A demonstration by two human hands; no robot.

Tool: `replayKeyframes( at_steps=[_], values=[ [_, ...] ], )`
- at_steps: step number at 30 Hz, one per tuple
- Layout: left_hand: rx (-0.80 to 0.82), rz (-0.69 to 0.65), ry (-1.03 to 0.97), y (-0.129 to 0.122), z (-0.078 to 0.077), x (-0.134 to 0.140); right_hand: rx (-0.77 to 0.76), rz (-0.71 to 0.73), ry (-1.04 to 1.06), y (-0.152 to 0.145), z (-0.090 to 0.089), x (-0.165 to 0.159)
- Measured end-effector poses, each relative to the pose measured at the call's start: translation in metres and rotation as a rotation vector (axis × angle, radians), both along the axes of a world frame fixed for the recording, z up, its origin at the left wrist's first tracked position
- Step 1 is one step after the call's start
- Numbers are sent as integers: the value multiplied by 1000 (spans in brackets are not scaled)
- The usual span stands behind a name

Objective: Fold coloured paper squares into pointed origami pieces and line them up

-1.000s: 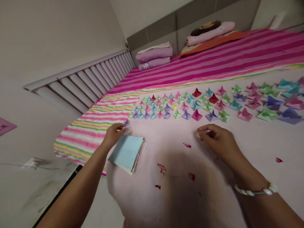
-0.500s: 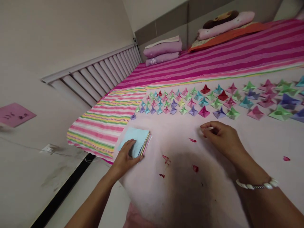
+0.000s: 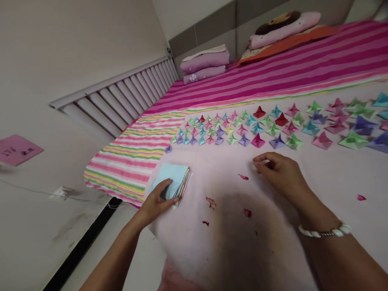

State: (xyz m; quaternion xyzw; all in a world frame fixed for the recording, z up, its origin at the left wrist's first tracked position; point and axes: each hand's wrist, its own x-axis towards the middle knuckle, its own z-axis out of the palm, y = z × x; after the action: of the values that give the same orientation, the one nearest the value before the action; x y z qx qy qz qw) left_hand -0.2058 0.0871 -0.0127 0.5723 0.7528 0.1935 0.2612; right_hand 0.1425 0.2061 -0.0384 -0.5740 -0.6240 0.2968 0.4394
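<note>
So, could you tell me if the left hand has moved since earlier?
Yes, the left hand moved back from the leftmost paper boat onto the paper stack.

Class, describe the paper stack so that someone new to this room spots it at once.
From the striped bedspread, come to the pale pink surface at its near side. Near that surface's left edge, the left hand is on a stack of square paper. Light blue on top, with other colours at its side, it lies flat, unlike the folded paper boats beyond it.

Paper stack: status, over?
Left hand on paper stack. Right hand apart from it, nothing visible in grip. Red scraps nearby, clear of stack.
</note>
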Motion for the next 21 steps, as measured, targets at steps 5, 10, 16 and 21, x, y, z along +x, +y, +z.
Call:
replayKeyframes(
  at_steps=[5,10,16,21],
  values=[
    [29,3,17,0,-4,-1,6,-1,7,-1,3,-1],
    [46,-12,-20,-1,-1,-6,-19,-2,8,-2,4,-1],
    [43,-2,-91,1,7,-8,5,-5,6,-1,2,0],
    [128,96,-174,7,8,-10,-30,8,4,-2,4,-1]
  ],
)
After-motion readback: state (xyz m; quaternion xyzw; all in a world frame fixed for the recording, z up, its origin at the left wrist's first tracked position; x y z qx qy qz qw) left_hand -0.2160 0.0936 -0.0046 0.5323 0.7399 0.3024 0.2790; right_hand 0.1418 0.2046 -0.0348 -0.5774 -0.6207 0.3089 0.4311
